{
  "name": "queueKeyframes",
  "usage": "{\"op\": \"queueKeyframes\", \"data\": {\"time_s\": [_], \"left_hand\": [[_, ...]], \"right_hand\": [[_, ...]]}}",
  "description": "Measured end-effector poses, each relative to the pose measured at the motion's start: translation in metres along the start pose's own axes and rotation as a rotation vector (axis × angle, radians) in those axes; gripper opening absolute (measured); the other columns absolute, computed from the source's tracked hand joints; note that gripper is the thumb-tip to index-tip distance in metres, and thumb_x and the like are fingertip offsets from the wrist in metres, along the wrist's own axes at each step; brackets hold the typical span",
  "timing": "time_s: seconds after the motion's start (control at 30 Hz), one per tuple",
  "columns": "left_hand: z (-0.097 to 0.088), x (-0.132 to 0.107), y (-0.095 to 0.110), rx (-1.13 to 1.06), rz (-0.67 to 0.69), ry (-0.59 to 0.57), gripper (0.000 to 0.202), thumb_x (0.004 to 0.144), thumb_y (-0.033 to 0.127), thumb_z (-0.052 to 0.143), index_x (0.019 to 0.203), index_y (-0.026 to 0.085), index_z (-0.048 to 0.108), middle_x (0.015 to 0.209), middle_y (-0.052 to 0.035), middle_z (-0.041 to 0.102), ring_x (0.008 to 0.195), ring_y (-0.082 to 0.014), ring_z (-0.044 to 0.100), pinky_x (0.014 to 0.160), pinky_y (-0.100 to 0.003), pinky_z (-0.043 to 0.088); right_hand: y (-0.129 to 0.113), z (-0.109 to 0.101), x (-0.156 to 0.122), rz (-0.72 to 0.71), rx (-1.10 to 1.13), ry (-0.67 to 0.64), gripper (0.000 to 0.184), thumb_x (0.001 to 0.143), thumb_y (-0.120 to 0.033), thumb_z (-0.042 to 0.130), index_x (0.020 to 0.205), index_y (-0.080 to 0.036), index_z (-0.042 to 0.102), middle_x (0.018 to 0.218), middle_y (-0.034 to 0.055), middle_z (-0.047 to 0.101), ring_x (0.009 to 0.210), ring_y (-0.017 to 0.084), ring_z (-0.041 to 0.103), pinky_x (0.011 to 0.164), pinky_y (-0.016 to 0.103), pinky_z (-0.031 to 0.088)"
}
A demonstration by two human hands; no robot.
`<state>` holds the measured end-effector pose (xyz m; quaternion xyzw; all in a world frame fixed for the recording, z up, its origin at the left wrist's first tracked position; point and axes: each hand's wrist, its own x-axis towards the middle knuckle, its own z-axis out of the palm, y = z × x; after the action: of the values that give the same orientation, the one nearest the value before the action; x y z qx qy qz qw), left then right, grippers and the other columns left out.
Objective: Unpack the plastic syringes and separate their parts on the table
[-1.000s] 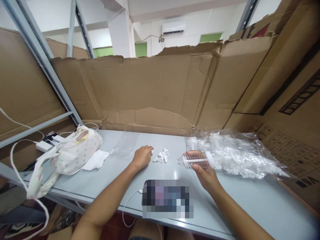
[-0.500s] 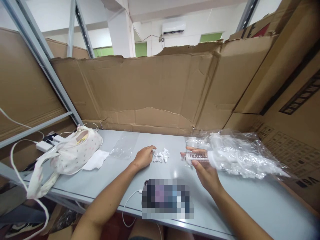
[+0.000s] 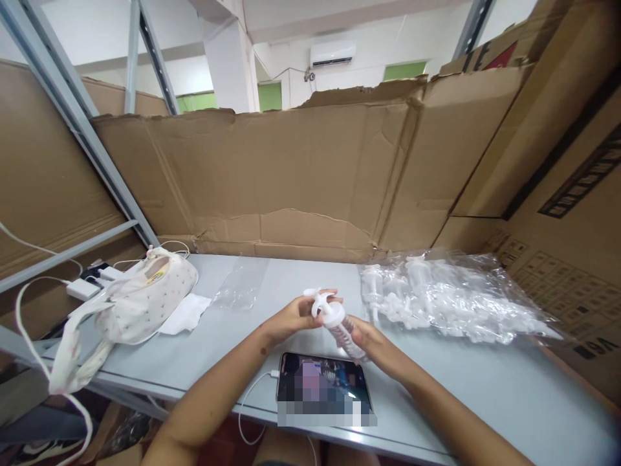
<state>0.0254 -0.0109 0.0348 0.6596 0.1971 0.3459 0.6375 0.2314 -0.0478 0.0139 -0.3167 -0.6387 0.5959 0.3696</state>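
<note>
Both hands meet above the grey table (image 3: 485, 388), just beyond a phone (image 3: 323, 387). My right hand (image 3: 363, 336) grips the barrel of a clear plastic syringe (image 3: 337, 323), tilted with its plunger end up and to the left. My left hand (image 3: 294, 317) has its fingers closed at that white plunger end. Whether the left fingers also hold a small white piece is hidden. The pile of small white caps seen earlier on the table is covered by my hands.
A clear bag of more syringes (image 3: 451, 298) lies at the right. An empty clear bag (image 3: 240, 285), a white cloth (image 3: 187, 314) and a spotted fabric pouch (image 3: 145, 298) with cords lie at the left. Cardboard walls (image 3: 301, 175) enclose the back and right.
My right hand drew one syringe out of the bag at the right and brought it to the middle. My left hand left the pile of white caps and came up to the syringe's end.
</note>
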Motion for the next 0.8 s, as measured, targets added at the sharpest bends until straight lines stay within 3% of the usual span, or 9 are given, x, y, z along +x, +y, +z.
{"op": "queueKeyframes", "data": {"time_s": [0.1,0.23,0.47,0.67,0.8], "left_hand": [[0.012,-0.002,0.000,-0.018,-0.020,0.063,0.064,0.074,0.053,0.065,0.127,0.018,0.053,0.124,-0.0141,0.058,0.117,-0.0285,0.051,0.101,-0.040,0.034],[0.020,-0.002,-0.005,0.102,0.011,0.223,0.065,0.072,0.058,0.063,0.121,0.016,0.058,0.125,-0.0125,0.058,0.121,-0.0294,0.048,0.105,-0.040,0.030],[0.028,-0.003,-0.012,0.212,0.094,0.354,0.053,0.083,0.052,0.054,0.123,0.017,0.057,0.128,-0.0098,0.057,0.122,-0.0278,0.048,0.108,-0.040,0.030],[0.029,0.003,-0.014,0.246,0.096,0.365,0.046,0.088,0.046,0.049,0.125,0.018,0.055,0.131,-0.0080,0.054,0.125,-0.0249,0.045,0.110,-0.039,0.027],[0.022,0.006,-0.011,0.096,0.079,0.334,0.063,0.081,0.048,0.060,0.133,0.017,0.042,0.120,-0.0121,0.060,0.111,-0.0245,0.056,0.097,-0.037,0.040]], "right_hand": [[0.003,0.003,0.000,0.018,0.042,-0.047,0.055,0.076,-0.070,0.047,0.090,-0.018,0.060,0.067,0.0006,0.058,0.042,0.009,0.045,0.040,0.022,0.035],[0.003,0.002,0.002,-0.021,-0.032,0.054,0.049,0.077,-0.066,0.051,0.084,-0.018,0.056,0.062,-0.0010,0.054,0.042,0.009,0.043,0.036,0.020,0.032],[0.002,0.009,0.005,-0.063,-0.138,0.165,0.049,0.080,-0.065,0.046,0.085,-0.018,0.052,0.062,-0.0014,0.050,0.043,0.009,0.042,0.035,0.021,0.034],[0.006,0.004,0.006,-0.032,-0.256,0.240,0.047,0.080,-0.065,0.044,0.083,-0.018,0.050,0.061,-0.0023,0.045,0.044,0.010,0.043,0.036,0.022,0.036],[0.005,-0.006,0.007,-0.028,-0.353,0.268,0.043,0.081,-0.062,0.046,0.082,-0.018,0.051,0.062,-0.0021,0.045,0.047,0.011,0.044,0.039,0.024,0.036]]}}
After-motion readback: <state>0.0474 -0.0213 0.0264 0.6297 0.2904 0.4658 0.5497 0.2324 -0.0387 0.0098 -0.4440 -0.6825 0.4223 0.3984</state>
